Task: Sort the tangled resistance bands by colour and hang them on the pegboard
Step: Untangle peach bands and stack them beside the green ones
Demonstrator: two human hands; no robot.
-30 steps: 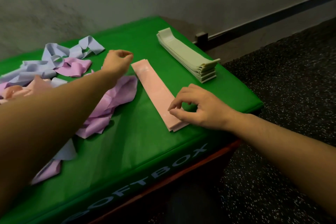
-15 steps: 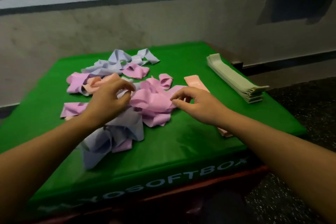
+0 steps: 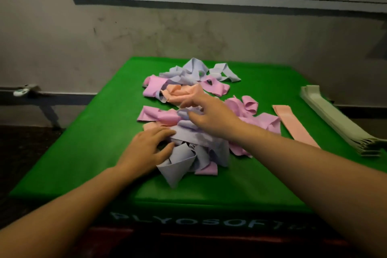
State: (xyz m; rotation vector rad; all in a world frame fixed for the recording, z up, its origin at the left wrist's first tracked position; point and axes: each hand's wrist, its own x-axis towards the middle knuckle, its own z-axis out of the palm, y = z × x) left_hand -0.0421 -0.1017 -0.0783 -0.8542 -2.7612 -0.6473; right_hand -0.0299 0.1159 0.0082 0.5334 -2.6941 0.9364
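progress: early | done: green bands (image 3: 335,120) stacked at right edge, 1 peach band (image 3: 297,124) flat beside them | left: tangled pile (image 3: 194,115) at centre, pegboard unseen | left hand (image 3: 146,151) flat, pressing a lilac band | right hand (image 3: 209,115) fingers curled into pile, hold unclear

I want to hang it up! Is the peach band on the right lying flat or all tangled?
Flat. The peach band lies straight on the green box, apart from the tangled pile.

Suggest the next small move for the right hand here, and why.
Probably pinch and lift the peach band under the right hand: a flat peach band already lies sorted, while the left hand presses on the lilac bands.
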